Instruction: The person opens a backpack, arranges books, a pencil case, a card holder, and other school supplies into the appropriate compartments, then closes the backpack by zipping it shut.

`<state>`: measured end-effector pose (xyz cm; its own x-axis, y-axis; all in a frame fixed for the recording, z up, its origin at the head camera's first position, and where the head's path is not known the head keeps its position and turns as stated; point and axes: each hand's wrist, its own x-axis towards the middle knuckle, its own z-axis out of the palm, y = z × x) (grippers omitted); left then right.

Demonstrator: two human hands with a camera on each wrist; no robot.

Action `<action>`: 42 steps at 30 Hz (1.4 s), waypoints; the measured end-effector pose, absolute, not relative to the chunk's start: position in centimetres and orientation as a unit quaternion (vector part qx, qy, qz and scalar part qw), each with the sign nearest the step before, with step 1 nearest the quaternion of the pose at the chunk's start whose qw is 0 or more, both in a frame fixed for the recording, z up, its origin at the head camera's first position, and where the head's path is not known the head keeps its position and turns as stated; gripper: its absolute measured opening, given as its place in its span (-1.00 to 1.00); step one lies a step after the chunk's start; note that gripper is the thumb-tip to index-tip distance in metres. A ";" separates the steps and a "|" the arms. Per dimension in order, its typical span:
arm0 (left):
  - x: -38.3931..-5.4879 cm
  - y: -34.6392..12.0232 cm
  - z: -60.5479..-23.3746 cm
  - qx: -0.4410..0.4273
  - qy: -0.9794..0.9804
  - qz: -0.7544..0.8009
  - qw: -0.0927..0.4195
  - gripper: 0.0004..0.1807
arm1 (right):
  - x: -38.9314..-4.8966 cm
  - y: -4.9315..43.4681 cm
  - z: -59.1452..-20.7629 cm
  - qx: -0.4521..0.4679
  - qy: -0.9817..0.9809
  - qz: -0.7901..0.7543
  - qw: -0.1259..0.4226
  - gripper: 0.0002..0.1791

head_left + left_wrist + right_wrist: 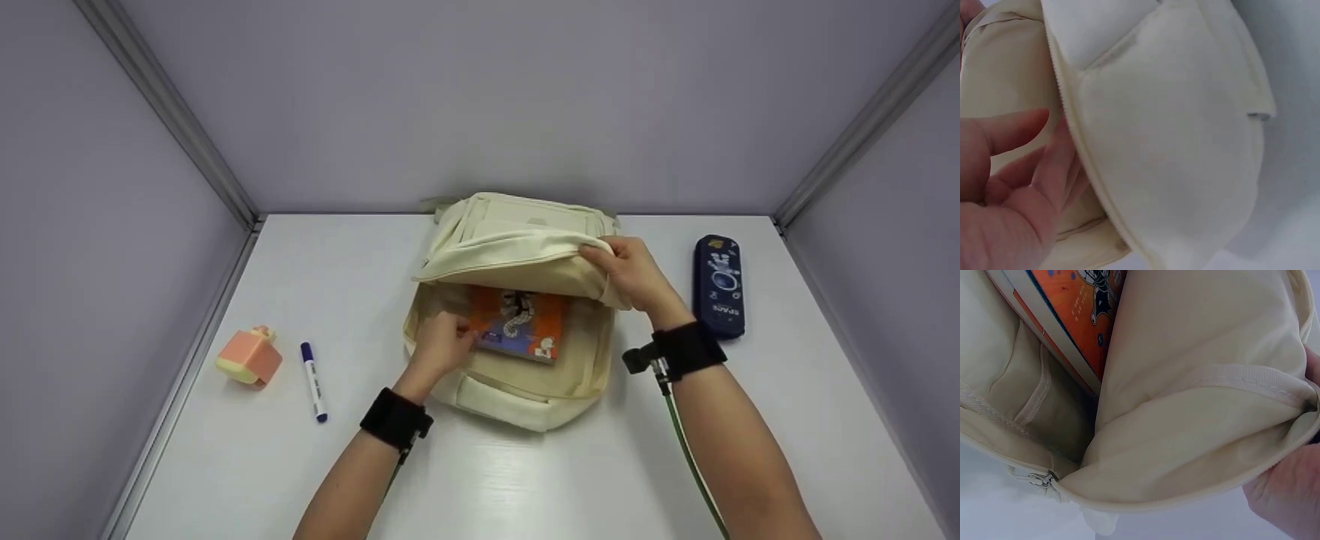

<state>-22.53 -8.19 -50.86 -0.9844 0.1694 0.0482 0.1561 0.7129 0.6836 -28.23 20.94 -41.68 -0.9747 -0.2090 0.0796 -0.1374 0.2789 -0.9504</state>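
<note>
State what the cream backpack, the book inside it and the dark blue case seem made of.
Backpack: soft, synthetic-looking fabric, mostly matte, going by its limp folds and stitched edges.
Book: apparently paper with a smooth printed card cover; the right wrist view shows pale edges, likely pages.
Dark blue case: perhaps moulded plastic or stiffened fabric, given its firm rounded shape; finish unclear at this size.

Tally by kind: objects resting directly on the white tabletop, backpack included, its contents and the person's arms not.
Cream fabric backpack: 1
Navy oblong case with space-themed print: 1
White marker with dark blue ends: 1
Coral-and-yellow blocky item, exact type unclear: 1
Total: 4
</note>
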 end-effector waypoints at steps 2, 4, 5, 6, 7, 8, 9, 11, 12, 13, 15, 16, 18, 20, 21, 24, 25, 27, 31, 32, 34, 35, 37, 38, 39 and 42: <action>-22.3 -8.1 -50.0 0.088 0.927 0.365 -0.024 -0.86 | -28.3 21.0 -41.8 -0.109 0.799 -0.591 0.029 -0.67; -22.0 -8.2 -49.1 0.100 0.923 0.367 -0.056 -0.85 | -28.2 21.0 -41.8 -0.108 0.799 -0.591 0.028 -0.67; -21.9 -8.3 -48.7 0.107 0.923 0.363 -0.075 -0.85 | -28.2 21.0 -41.9 -0.108 0.799 -0.592 0.029 -0.66; -21.8 -8.4 -48.3 0.113 0.922 0.359 -0.093 -0.85 | -28.2 21.0 -41.9 -0.108 0.798 -0.592 0.028 -0.66; -21.8 -8.5 -47.9 0.120 0.919 0.358 -0.110 -0.85 | -28.2 21.0 -41.9 -0.109 0.798 -0.592 0.028 -0.66; -21.7 -8.6 -47.5 0.127 0.917 0.355 -0.130 -0.86 | -28.2 21.0 -41.9 -0.108 0.798 -0.593 0.028 -0.66; -21.6 -8.7 -47.1 0.133 0.913 0.355 -0.149 -0.87 | -28.2 21.0 -42.0 -0.108 0.797 -0.593 0.028 -0.66; -21.6 -8.9 -46.4 0.143 0.904 0.355 -0.191 -0.88 | -28.2 21.0 -42.0 -0.108 0.796 -0.594 0.028 -0.66; -21.6 -9.0 -46.1 0.146 0.898 0.356 -0.211 -0.88 | -28.2 21.0 -42.0 -0.108 0.796 -0.594 0.029 -0.66; -21.7 -9.1 -45.8 0.150 0.893 0.355 -0.234 -0.89 | -28.2 21.0 -42.1 -0.107 0.796 -0.595 0.029 -0.66; -21.9 -9.3 -45.2 0.158 0.882 0.350 -0.272 -0.91 | -28.1 21.0 -42.1 -0.108 0.796 -0.595 0.030 -0.66; -22.1 -9.4 -45.0 0.160 0.880 0.344 -0.287 -0.90 | -28.1 21.0 -42.1 -0.108 0.795 -0.595 0.030 -0.67; -22.6 -9.7 -44.8 0.162 0.881 0.325 -0.302 -0.79 | -28.0 21.0 -42.2 -0.111 0.796 -0.594 0.029 -0.67; -23.2 -10.1 -44.7 0.164 0.892 0.304 -0.290 -0.63 | -27.9 21.1 -42.3 -0.117 0.798 -0.591 0.027 -0.67; -23.6 -10.3 -44.8 0.164 0.901 0.294 -0.275 -0.55 | -27.9 21.1 -42.3 -0.120 0.798 -0.590 0.027 -0.67; -24.3 -10.8 -45.2 0.163 0.923 0.284 -0.200 -0.42 | -27.5 21.1 -42.5 -0.129 0.801 -0.584 0.027 -0.71; -24.4 -10.9 -45.4 0.162 0.929 0.286 -0.171 -0.41 | -27.4 21.1 -42.6 -0.133 0.803 -0.580 0.027 -0.73; -24.6 -11.1 -45.8 0.158 0.934 0.296 -0.122 -0.45 | -27.1 21.1 -42.7 -0.143 0.807 -0.572 0.028 -0.75; -24.6 -11.4 -46.5 0.149 0.936 0.308 -0.086 -0.65 | -26.3 21.1 -42.8 -0.166 0.819 -0.549 0.022 -0.80; -24.5 -11.4 -46.6 0.150 0.935 0.309 -0.088 -0.70 | -26.1 21.2 -42.8 -0.171 0.822 -0.542 0.020 -0.80; -24.3 -11.6 -46.7 0.156 0.934 0.309 -0.091 -0.77 | -25.8 21.4 -42.8 -0.180 0.829 -0.530 0.016 -0.82; -24.1 -11.7 -46.8 0.161 0.933 0.309 -0.091 -0.80 | -25.6 21.5 -42.9 -0.184 0.832 -0.524 0.015 -0.82; -23.8 -11.8 -46.9 0.175 0.931 0.309 -0.087 -0.84 | -25.4 21.8 -43.0 -0.194 0.837 -0.512 0.012 -0.83; -23.6 -11.8 -47.0 0.183 0.930 0.307 -0.085 -0.86 | -25.3 22.0 -43.1 -0.198 0.840 -0.504 0.009 -0.84; -23.3 -11.8 -47.1 0.191 0.929 0.305 -0.081 -0.87 | -25.1 22.1 -43.1 -0.201 0.844 -0.498 0.007 -0.84; -22.5 -11.7 -47.3 0.212 0.929 0.295 -0.074 -0.88 | -24.8 22.4 -43.5 -0.200 0.853 -0.483 0.002 -0.83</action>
